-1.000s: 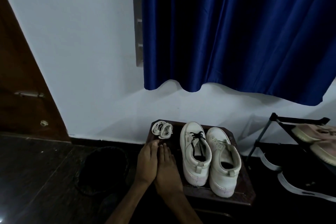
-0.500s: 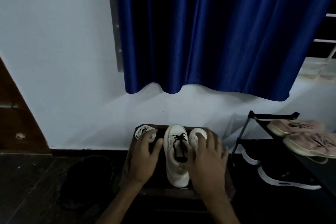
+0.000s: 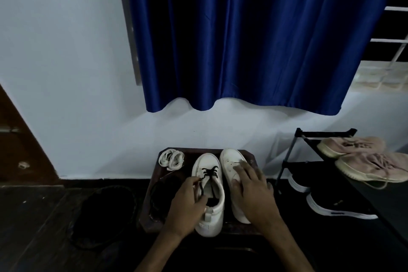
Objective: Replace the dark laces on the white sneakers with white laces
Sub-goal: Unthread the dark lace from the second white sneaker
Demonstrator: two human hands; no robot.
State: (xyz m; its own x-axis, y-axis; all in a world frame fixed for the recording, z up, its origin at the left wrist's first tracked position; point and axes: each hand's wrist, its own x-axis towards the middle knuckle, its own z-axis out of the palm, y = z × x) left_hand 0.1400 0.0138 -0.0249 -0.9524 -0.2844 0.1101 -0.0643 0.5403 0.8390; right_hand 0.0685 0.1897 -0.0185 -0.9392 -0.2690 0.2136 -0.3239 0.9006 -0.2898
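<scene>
Well, pinching thin black lace with left hand fingers over laced white sneaker; resting right hand fingers flat, uncurled, on unlaced white sneaker.

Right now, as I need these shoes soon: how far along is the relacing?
Done: the right sneaker looks laceless. In hand: the left hand pinches the dark lace on the left sneaker; the right hand rests on the right one. Left: finish unlacing, then thread the bundled white laces into both.

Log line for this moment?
left hand: pinching dark lace | right hand: flat on other sneaker | white laces: coiled, untouched
</scene>
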